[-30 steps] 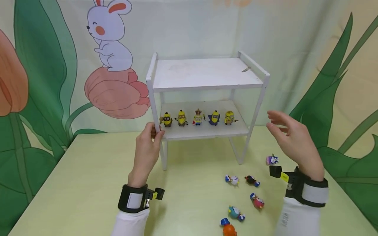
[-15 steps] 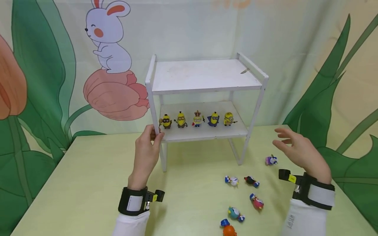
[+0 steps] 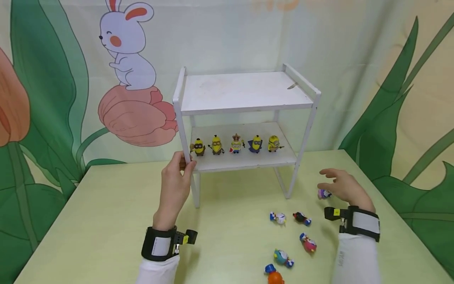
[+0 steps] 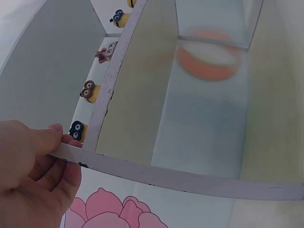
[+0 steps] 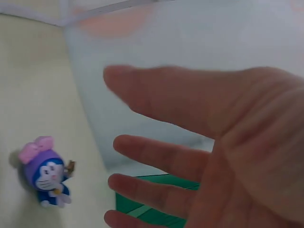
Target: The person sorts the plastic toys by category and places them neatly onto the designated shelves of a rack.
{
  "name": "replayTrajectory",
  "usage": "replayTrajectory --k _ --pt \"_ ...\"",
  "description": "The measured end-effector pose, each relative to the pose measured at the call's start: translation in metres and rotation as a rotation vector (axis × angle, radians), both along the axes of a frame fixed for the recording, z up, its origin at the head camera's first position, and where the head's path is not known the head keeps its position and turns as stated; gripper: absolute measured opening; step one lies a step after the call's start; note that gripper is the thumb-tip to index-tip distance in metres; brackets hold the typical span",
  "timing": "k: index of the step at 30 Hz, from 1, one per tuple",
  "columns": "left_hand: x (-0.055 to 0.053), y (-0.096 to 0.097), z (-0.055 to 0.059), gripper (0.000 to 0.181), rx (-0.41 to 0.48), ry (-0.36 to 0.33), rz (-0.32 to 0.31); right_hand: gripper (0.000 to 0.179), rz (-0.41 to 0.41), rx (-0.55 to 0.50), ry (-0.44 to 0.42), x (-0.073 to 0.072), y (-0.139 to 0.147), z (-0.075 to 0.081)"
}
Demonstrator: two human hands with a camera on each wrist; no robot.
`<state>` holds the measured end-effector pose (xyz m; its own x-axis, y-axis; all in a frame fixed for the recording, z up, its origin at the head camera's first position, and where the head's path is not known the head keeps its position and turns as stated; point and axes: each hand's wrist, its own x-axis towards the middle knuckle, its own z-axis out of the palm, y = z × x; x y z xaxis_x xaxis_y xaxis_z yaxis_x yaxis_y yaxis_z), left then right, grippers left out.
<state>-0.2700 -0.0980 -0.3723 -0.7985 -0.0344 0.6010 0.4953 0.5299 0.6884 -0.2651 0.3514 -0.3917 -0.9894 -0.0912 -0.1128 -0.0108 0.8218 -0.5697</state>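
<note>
My left hand (image 3: 174,184) grips the left front leg of a small white two-tier shelf (image 3: 244,90). In the left wrist view its thumb and fingers (image 4: 47,137) close round the white frame. My right hand (image 3: 345,188) hovers over the table's right side, fingers extended and holding nothing. Just by its fingertips in the head view is a purple-and-blue cat figurine (image 3: 323,193), partly covered by the hand. In the right wrist view that figurine (image 5: 49,175) shows a pink bow and lies apart from the fingers.
Several yellow Minion figurines (image 3: 235,145) stand in a row on the lower tier. Loose figurines lie on the table: white (image 3: 278,217), black (image 3: 302,218), pink (image 3: 308,242), teal (image 3: 283,257) and orange (image 3: 275,275). A printed backdrop (image 3: 227,35) hangs behind.
My right hand first shifts right, then comes down and left toward the purple figurine. My left hand keeps its grip on the shelf leg. The head view tilts slightly.
</note>
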Motion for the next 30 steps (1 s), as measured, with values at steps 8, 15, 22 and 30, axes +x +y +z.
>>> replayTrajectory --k 8,15,22,30 --pt "0.001 0.0 0.0 0.018 0.003 0.0 0.003 0.056 0.082 0.026 -0.104 -0.009 0.001 -0.022" --pt "0.0 0.002 -0.001 0.021 0.002 -0.013 -0.006 0.049 0.06 0.04 -0.125 -0.01 0.007 -0.034" --pt "0.001 0.003 0.0 0.02 -0.005 -0.011 -0.007 0.039 -0.007 0.059 -0.119 -0.015 0.007 -0.043" --pt "0.001 0.002 0.0 0.021 -0.006 -0.011 -0.001 0.038 -0.057 0.058 -0.142 -0.017 0.005 -0.043"
